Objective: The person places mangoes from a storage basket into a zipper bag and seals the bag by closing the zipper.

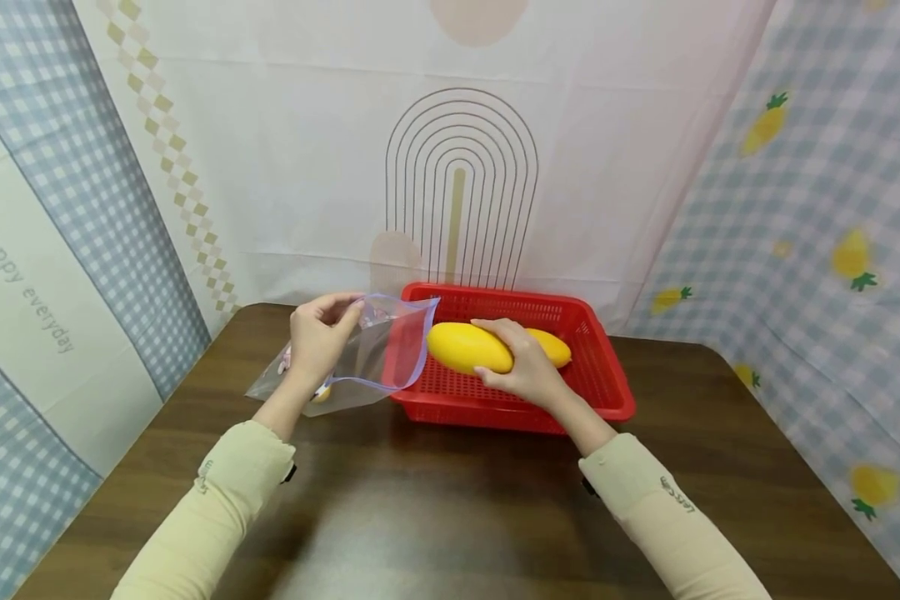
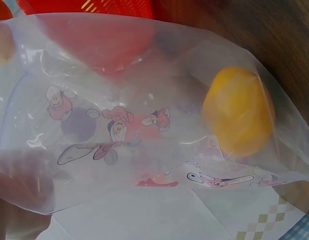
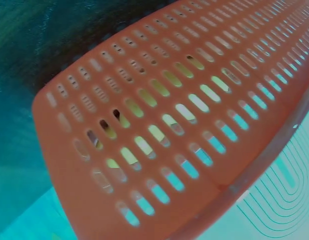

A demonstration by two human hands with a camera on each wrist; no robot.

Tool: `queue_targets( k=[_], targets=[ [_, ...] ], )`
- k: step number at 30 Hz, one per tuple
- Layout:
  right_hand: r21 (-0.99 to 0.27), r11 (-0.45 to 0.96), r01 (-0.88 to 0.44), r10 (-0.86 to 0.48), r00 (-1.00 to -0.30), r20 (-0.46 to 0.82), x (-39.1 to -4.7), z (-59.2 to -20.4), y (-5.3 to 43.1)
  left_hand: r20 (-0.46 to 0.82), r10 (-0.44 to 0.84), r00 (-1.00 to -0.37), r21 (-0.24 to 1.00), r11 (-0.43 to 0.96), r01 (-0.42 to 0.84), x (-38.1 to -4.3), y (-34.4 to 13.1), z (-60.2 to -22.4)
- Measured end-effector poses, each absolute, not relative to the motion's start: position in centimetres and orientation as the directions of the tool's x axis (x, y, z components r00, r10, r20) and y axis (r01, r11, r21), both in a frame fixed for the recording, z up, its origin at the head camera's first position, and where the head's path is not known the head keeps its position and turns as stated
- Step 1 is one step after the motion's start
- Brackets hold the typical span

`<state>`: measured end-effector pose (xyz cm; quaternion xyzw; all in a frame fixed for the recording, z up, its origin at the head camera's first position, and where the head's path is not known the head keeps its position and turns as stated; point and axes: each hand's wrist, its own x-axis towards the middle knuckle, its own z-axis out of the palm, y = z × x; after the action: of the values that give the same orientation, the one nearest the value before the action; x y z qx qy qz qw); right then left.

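My left hand (image 1: pixel 318 337) pinches the upper edge of a clear zip bag (image 1: pixel 367 358) with a purple seal strip and printed cartoon figures. The bag's mouth faces right and overlaps the left end of a red basket (image 1: pixel 617 392). Through the film in the left wrist view, a rounded yellow fruit (image 2: pixel 239 112) shows at the bag's far end. My right hand (image 1: pixel 527 367) grips a yellow mango (image 1: pixel 465 346) from its right end, over the basket and close to the bag mouth. Behind that hand, a second yellow mango (image 1: pixel 555 347) lies in the basket, partly hidden.
Slotted walls of the basket (image 3: pixel 144 125) fill most of the right wrist view. Everything stands on a dark wooden table (image 1: pixel 420 517). A white patterned cloth (image 1: pixel 307 167) hangs behind, with checked cloth (image 1: pixel 817 275) along the right side.
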<state>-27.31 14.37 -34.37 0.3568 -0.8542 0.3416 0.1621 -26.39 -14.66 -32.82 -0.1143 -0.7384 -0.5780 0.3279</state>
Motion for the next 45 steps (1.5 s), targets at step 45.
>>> queue_targets(
  k=[45],
  targets=[
    [-0.393,0.459,-0.797,-0.658,-0.602,0.453,-26.6,-33.3,10.5,0.598,-0.201,-0.776,0.793,0.293,0.534,-26.5,-14.0,-32.5]
  ],
)
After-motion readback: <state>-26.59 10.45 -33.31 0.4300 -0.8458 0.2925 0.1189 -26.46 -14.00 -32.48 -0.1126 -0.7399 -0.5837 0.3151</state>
